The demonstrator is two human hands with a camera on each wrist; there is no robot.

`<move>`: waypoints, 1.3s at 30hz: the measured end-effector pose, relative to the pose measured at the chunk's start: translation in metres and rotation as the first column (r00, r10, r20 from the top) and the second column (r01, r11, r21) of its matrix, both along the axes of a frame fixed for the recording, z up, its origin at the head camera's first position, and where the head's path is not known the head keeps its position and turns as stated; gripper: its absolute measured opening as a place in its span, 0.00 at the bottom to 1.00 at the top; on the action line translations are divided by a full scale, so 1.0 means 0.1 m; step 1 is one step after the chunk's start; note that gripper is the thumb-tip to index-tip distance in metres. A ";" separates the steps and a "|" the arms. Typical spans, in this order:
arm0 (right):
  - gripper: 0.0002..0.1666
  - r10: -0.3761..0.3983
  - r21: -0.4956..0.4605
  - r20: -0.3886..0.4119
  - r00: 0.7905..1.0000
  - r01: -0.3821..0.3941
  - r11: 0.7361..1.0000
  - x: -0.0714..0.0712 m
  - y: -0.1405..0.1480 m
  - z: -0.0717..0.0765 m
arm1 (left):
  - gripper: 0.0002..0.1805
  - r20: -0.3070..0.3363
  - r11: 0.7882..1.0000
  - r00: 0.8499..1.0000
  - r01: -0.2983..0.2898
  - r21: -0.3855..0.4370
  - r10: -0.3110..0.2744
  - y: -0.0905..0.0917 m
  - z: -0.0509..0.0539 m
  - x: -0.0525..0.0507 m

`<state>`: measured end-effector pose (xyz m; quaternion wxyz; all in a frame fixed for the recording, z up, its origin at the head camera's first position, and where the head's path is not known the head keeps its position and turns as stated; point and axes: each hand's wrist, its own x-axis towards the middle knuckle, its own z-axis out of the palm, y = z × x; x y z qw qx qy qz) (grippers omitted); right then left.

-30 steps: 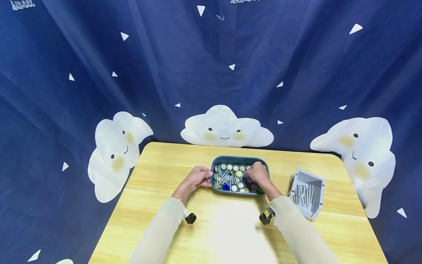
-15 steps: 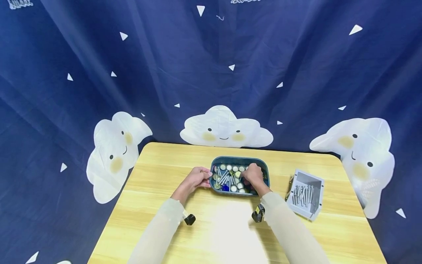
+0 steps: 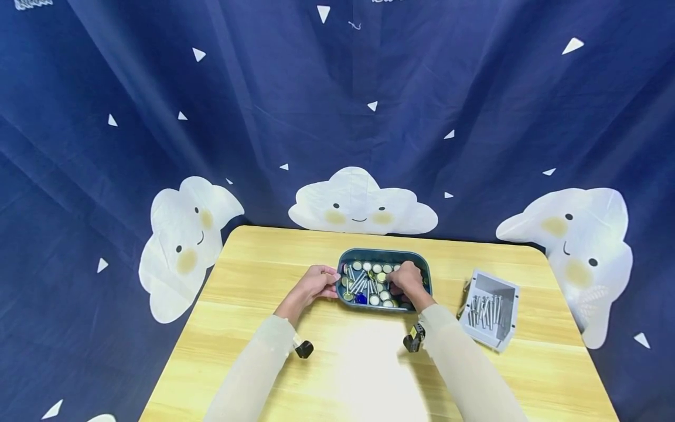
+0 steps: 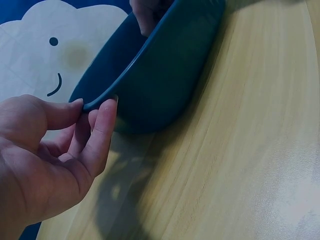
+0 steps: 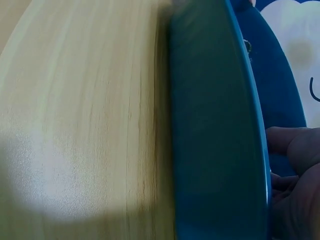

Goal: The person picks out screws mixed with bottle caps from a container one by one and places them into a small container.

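My left hand [image 3: 312,283] pinches the left rim of a dark blue oval tub [image 3: 379,309] between thumb and fingers; the left wrist view shows this grip closely. Inside the tub lie several round bottle caps [image 3: 374,300], mostly pale, with one blue cap [image 3: 361,299] near the front. Silvery bolts [image 3: 360,285] lie among them in the left half. My right hand [image 3: 411,282] reaches down into the tub's right half. In the right wrist view its bent fingers are partly behind the tub wall [image 5: 220,130], so whatever is at the fingertips is hidden.
A grey open box [image 3: 507,293] holding several bolts [image 3: 485,310] stands right of the tub, near my right sleeve [image 3: 464,357]. Both stand on a light wooden table [image 3: 263,252]. A dark blue curtain [image 3: 263,88] with clouds hangs behind the table's far edge.
My right hand has shifted slightly left and lower within the tub since a second ago, and its forearm moved left too. The left hand keeps its grip on the rim.
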<state>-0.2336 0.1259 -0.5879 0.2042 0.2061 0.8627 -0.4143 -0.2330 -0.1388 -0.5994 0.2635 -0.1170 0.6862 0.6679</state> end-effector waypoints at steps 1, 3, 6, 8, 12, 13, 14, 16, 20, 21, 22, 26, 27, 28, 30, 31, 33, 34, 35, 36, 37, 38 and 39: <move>0.12 0.002 -0.001 0.007 1.000 -0.002 1.000 0.00 0.00 -0.01 | 0.16 0.000 1.000 1.000 0.001 0.001 -0.001 0.00 0.00 0.00; 0.12 0.003 -0.004 0.018 1.000 -0.003 1.000 0.00 0.01 -0.01 | 0.15 0.001 1.000 1.000 0.002 0.004 -0.002 0.00 0.00 0.00; 0.12 0.002 -0.008 0.025 1.000 -0.002 1.000 0.00 0.01 -0.01 | 0.15 0.004 1.000 1.000 0.001 0.008 -0.001 0.00 -0.01 0.00; 0.13 0.007 -0.008 0.024 1.000 -0.007 1.000 0.00 0.02 -0.01 | 0.16 0.007 1.000 1.000 -0.001 0.008 0.001 0.00 -0.01 0.00; 0.14 0.027 -0.008 0.008 1.000 -0.027 1.000 0.00 0.03 0.00 | 0.16 0.003 1.000 1.000 0.001 0.008 -0.001 0.00 -0.02 0.00; 0.15 0.032 -0.008 0.007 0.999 -0.032 0.999 0.00 0.04 0.01 | 0.16 0.005 1.000 1.000 0.000 0.010 0.000 0.00 -0.02 0.00; 0.16 0.040 -0.013 0.005 0.999 -0.040 0.999 0.00 0.05 0.02 | 0.16 0.004 1.000 1.000 0.000 0.009 0.000 0.00 -0.01 0.00; 0.18 0.051 -0.028 0.001 0.999 -0.051 0.998 0.01 0.06 0.06 | 0.16 0.003 1.000 1.000 -0.001 0.010 0.001 0.00 -0.01 0.00; 0.24 0.072 -0.073 -0.008 0.997 -0.072 0.995 0.05 0.10 0.16 | 0.16 0.006 1.000 1.000 -0.004 0.006 0.004 0.00 -0.01 0.01; 0.24 0.078 -0.078 -0.020 0.997 -0.080 0.994 0.07 0.11 0.17 | 0.16 0.007 1.000 1.000 -0.004 0.005 0.004 0.00 -0.02 0.00; 0.25 0.085 -0.083 -0.030 0.996 -0.087 0.993 0.08 0.13 0.19 | 0.16 0.006 1.000 1.000 -0.004 0.001 0.004 0.00 -0.01 0.01; 0.25 0.125 -0.086 -0.087 0.988 -0.133 0.987 0.13 0.20 0.21 | 0.16 0.004 1.000 1.000 -0.004 -0.009 0.004 -0.01 0.00 0.02; 0.25 0.129 -0.097 -0.092 0.987 -0.137 0.986 0.14 0.23 0.21 | 0.15 0.004 1.000 1.000 -0.003 -0.010 0.003 -0.02 0.01 0.03; 0.25 0.134 -0.105 -0.100 0.986 -0.144 0.984 0.15 0.25 0.21 | 0.15 0.005 1.000 1.000 -0.002 -0.009 0.002 -0.02 0.01 0.03; 0.25 0.146 -0.105 -0.120 0.982 -0.159 0.982 0.17 0.29 0.22 | 0.15 0.003 1.000 1.000 0.001 -0.007 0.000 -0.01 0.02 0.03; 0.25 0.154 -0.102 -0.131 0.979 -0.168 0.980 0.18 0.30 0.23 | 0.16 0.002 1.000 1.000 0.001 -0.005 -0.001 -0.01 0.02 0.04; 0.25 0.177 -0.082 -0.156 0.972 -0.191 0.978 0.20 0.34 0.25 | 0.16 0.001 1.000 1.000 0.002 -0.003 -0.002 -0.01 0.03 0.04; 0.25 0.188 -0.071 -0.171 0.967 -0.203 0.977 0.21 0.35 0.27 | 0.16 0.000 1.000 1.000 0.001 -0.005 -0.001 -0.01 0.03 0.04; 0.24 0.195 -0.065 -0.182 0.964 -0.210 0.976 0.22 0.37 0.29 | 0.16 0.000 1.000 1.000 0.000 -0.006 0.000 -0.01 0.03 0.03; 0.22 0.201 -0.070 -0.193 0.960 -0.218 0.974 0.23 0.39 0.30 | 0.16 -0.001 1.000 1.000 -0.001 -0.008 0.001 -0.01 0.03 0.03; 0.20 0.206 -0.083 -0.201 0.958 -0.226 0.971 0.24 0.41 0.32 | 0.16 0.000 1.000 1.000 -0.003 -0.009 0.003 0.00 0.02 0.03; 0.18 0.203 -0.096 -0.209 0.957 -0.227 0.969 0.26 0.43 0.34 | 0.15 -0.001 1.000 1.000 -0.003 -0.011 0.003 0.00 0.03 0.03; 0.15 0.199 -0.106 -0.214 0.956 -0.225 0.969 0.27 0.46 0.36 | 0.15 -0.003 1.000 1.000 -0.003 -0.013 0.003 0.00 0.03 0.02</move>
